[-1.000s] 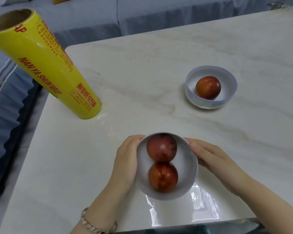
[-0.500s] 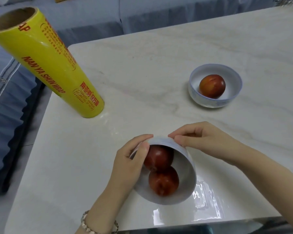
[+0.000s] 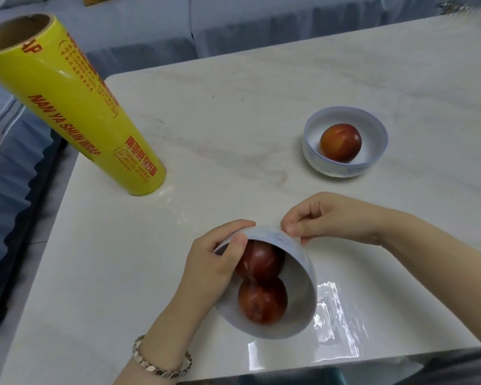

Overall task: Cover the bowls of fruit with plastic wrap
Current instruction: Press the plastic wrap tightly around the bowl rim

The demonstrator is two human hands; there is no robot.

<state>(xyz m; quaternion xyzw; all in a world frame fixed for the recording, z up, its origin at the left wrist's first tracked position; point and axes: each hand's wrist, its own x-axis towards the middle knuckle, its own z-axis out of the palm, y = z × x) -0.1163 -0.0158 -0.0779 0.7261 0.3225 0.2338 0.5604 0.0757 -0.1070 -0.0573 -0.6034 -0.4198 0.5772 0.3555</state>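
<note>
Head view. We count two bowls, three red fruits, one roll of plastic wrap and two hands, all on or over one pale marble table [image 3: 233, 112]; we take the roll as our landmark.

The roll of plastic wrap [image 3: 75, 107] is yellow with red lettering and stands on end near the table's left edge. Its long axis looks tilted in this wide-angle view, the open cardboard core at the top toward the upper left.

The near bowl [image 3: 295, 276] lies nearer the camera than the roll and to its right, close to the front edge of the table. It is tipped, its mouth facing the camera and its base turned away. Inside we see two fruits, the upper fruit [image 3: 261, 261] touching the lower fruit [image 3: 263, 300]. A loose sheet of clear wrap [image 3: 336, 315] lies shiny on the table just right of this bowl.

The left hand [image 3: 214, 268], with a metal bracelet [image 3: 161, 362] on its wrist, grasps the bowl's left rim, thumb over the mouth. The right hand [image 3: 331, 218] pinches at the bowl's raised far side between thumb and fingers; we cannot tell whether film lies in that pinch.

The far bowl [image 3: 345, 168] stands upright well to the right of the roll, holding a single fruit [image 3: 340, 143].
</note>
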